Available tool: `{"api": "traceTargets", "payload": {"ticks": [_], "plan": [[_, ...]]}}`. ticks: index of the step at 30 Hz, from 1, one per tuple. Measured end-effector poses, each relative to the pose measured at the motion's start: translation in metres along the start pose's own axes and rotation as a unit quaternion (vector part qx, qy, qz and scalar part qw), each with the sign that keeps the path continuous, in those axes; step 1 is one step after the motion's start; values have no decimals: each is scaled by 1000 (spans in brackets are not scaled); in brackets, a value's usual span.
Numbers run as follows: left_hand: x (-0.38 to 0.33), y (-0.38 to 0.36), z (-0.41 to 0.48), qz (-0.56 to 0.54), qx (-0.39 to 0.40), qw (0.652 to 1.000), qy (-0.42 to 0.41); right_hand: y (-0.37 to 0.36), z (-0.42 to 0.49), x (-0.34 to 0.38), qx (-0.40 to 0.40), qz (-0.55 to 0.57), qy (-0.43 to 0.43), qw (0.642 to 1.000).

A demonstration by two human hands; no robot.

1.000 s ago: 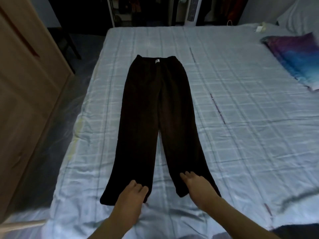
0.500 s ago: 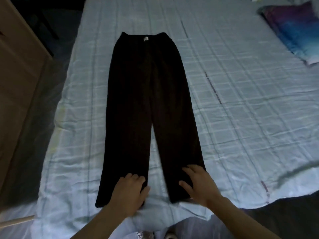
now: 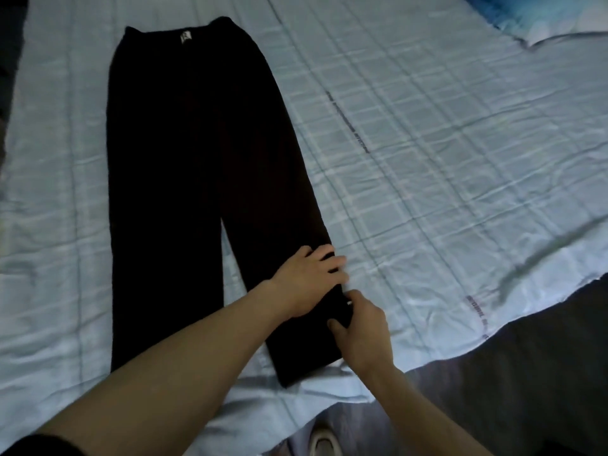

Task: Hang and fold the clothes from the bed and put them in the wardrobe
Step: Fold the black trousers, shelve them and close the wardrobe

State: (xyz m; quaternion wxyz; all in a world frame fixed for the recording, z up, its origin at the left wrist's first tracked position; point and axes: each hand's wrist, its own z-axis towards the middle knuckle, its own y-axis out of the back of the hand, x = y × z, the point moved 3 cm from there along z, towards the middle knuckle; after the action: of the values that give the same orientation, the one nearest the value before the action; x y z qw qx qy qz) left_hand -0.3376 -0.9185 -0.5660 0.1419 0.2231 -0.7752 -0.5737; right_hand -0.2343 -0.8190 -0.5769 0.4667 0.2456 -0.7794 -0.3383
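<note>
Black trousers (image 3: 194, 166) lie flat on the bed (image 3: 427, 166), waistband and small white label at the far end, legs toward me. Both hands are on the right leg's outer edge, near its lower part. My left hand (image 3: 309, 278) reaches across and rests on the cloth with fingers spread, their tips at the outer seam. My right hand (image 3: 360, 327) sits just below it, thumb and fingers pinching the leg's outer edge. The left leg lies untouched, its hem hidden under my left forearm.
The bed has a pale blue checked sheet, wrinkled near its front edge. A blue-and-white pillow (image 3: 543, 18) lies at the far right corner. Dark floor (image 3: 526, 390) shows at the lower right, and a shoe tip (image 3: 324, 444) below the bed edge.
Both hands left the two hems and came together on the right leg's outer edge. The left hand crossed over from the left leg. The camera dropped lower and closer.
</note>
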Motion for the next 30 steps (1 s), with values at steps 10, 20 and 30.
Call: {"api": "traceTargets", "payload": {"ticks": [10, 20, 30], "plan": [[55, 55, -92, 90, -148, 985, 2, 1, -42, 82, -95, 27, 241, 966], [121, -10, -281, -8, -250, 952, 178, -124, -123, 225, -20, -40, 411, 911], [120, -114, -307, -226, -142, 947, 177, -171, -128, 200, 207, -181, 342, 899]]}}
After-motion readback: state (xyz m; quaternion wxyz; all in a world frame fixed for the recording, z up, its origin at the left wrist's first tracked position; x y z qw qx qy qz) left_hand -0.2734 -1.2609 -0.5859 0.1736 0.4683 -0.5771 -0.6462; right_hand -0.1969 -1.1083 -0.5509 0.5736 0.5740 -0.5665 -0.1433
